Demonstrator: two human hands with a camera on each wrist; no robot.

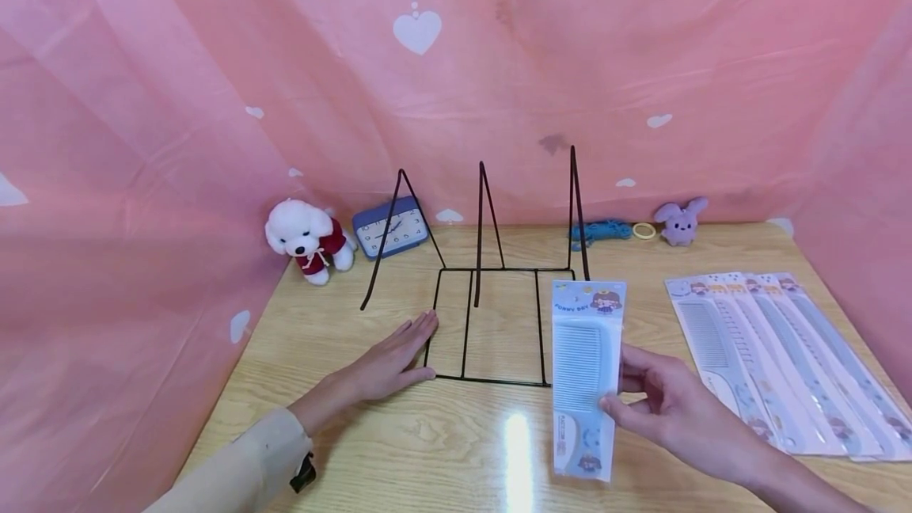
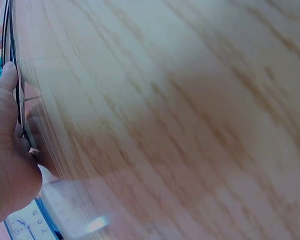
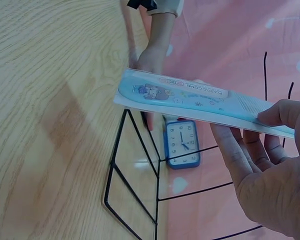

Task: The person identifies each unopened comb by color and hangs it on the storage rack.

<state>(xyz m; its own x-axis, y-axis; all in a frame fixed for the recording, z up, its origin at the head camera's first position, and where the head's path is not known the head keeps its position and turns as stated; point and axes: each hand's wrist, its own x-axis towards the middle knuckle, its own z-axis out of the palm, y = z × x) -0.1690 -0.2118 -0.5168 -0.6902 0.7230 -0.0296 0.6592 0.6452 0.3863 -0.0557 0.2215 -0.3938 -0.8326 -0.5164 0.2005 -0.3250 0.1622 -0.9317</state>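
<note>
Right hand (image 1: 673,406) pinches packaged comb (image 1: 586,370) | left hand (image 1: 388,362) flat against wire rack (image 1: 492,323)

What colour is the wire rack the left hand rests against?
Black; the wire rack shows best in the head view.

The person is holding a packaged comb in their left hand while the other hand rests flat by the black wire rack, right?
Not quite: the right hand holds the packaged comb, as the head view shows. The left hand is the one resting flat by the black wire rack.
</note>
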